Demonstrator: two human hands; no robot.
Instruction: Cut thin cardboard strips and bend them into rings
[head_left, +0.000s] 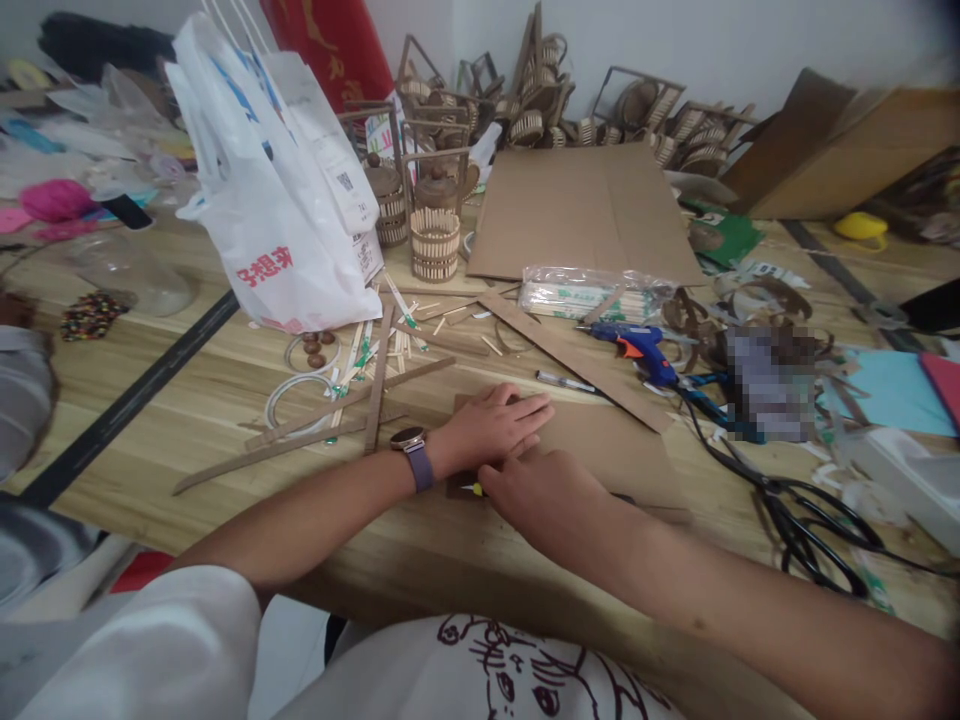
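My left hand (495,428) lies flat, fingers stretched to the right, on a brown cardboard sheet (611,450) near the front edge of the table. Close below it, my right hand (540,488) is closed round what looks like a small cutter knife (477,489). Only a yellow part and a pale tip of it show at the left of the fist; the rest is hidden by the hand. Beyond the sheet lie a long cardboard strip (577,360) and a pen (566,383).
A blue glue gun (637,345) and black-handled scissors (814,535) lie to the right. At the left stands a white plastic bag (277,200) beside small stick baskets (435,245). Sticks, cardboard strips and brown beads (319,350) are scattered ahead. A person's sleeve (22,400) shows at far left.
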